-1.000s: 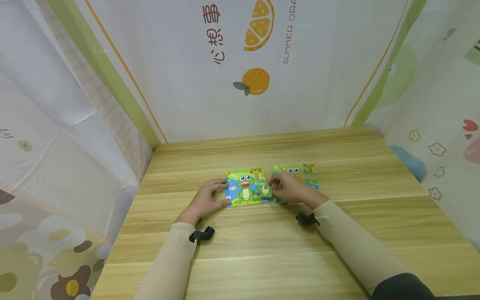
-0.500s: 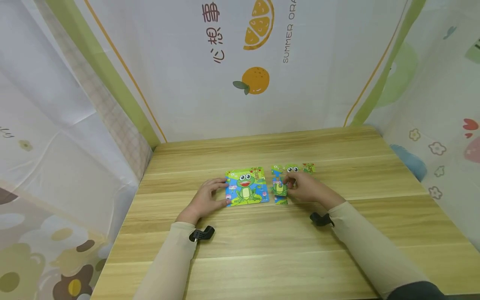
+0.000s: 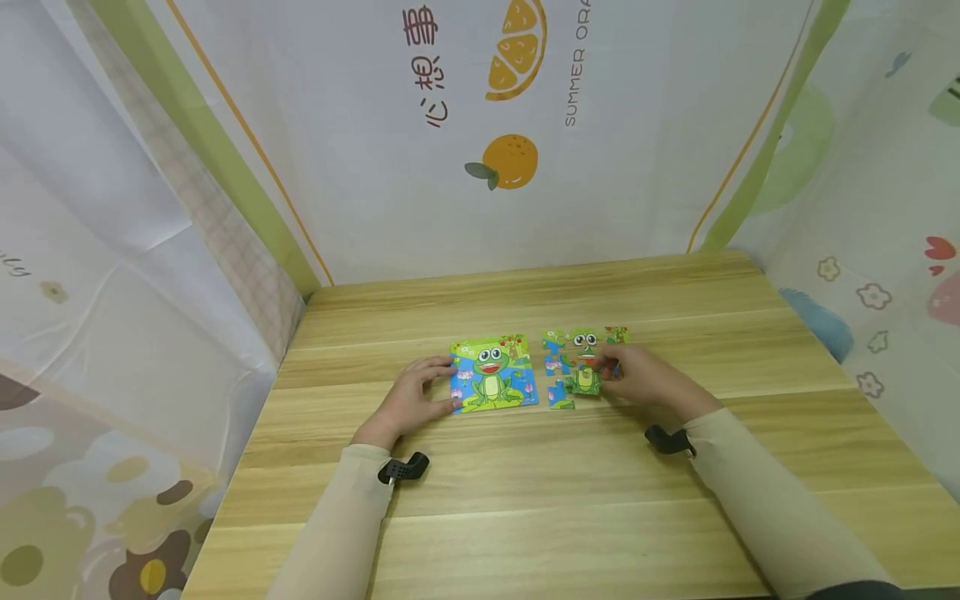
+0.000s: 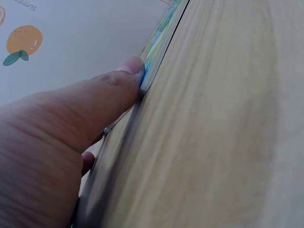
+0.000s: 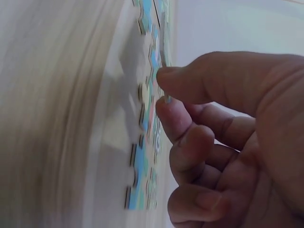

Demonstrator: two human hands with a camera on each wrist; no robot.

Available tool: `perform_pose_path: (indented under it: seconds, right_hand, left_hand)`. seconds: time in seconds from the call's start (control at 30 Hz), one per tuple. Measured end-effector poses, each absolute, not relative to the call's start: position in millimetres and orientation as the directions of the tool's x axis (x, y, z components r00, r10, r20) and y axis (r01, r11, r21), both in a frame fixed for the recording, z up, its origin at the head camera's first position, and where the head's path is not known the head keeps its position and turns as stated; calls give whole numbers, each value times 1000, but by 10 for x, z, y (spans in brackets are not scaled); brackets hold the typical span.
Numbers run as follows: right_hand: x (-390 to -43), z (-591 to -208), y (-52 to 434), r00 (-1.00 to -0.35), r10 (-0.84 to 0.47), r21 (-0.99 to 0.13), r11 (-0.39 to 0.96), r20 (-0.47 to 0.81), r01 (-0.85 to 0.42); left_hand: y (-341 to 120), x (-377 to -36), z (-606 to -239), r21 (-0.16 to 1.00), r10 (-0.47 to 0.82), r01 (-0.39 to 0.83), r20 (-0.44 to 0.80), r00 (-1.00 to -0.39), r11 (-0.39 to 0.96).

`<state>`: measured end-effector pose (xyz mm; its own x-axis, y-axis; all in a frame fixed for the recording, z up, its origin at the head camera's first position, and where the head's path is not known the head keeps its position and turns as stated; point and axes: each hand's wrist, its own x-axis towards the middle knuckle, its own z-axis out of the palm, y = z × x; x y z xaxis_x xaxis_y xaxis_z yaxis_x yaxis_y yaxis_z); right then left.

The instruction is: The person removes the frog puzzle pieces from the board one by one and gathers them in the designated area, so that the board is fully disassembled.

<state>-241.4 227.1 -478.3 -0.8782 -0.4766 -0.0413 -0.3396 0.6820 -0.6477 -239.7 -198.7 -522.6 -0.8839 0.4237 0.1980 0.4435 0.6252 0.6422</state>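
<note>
Puzzle piece (image 3: 583, 380), a small flat tile printed with a green frog body, was pinched in the right hand (image 3: 637, 379) among the loose pieces (image 3: 558, 367) lying on the table (image 3: 525, 500) to the right of the frog picture board (image 3: 493, 374). It looked thin, stiff and very light, probably card or thin wood, with a smooth printed face that could slip, so its edges seemed the best place to take it, thumb on one side and forefinger on the other. The right wrist view showed just that: thumb and fingers (image 5: 175, 116) curled close together on a thin edge, the forearm lying low over the table. The left hand (image 3: 412, 398) rested on the table at the board's left edge, its thumb (image 4: 114, 90) pressed against the rim, the other fingers bent round the far corner, steadying it.
</note>
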Motion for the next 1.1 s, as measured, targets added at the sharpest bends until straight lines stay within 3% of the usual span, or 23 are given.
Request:
perform_pose_path:
  seconds: [1.1]
  right_hand:
    - [-2356,-4857,2390,-860,-505,-669,665,-77,-331]
  left_hand:
    - [-1990,-2394,-5233,638,421,443,200,-885,630]
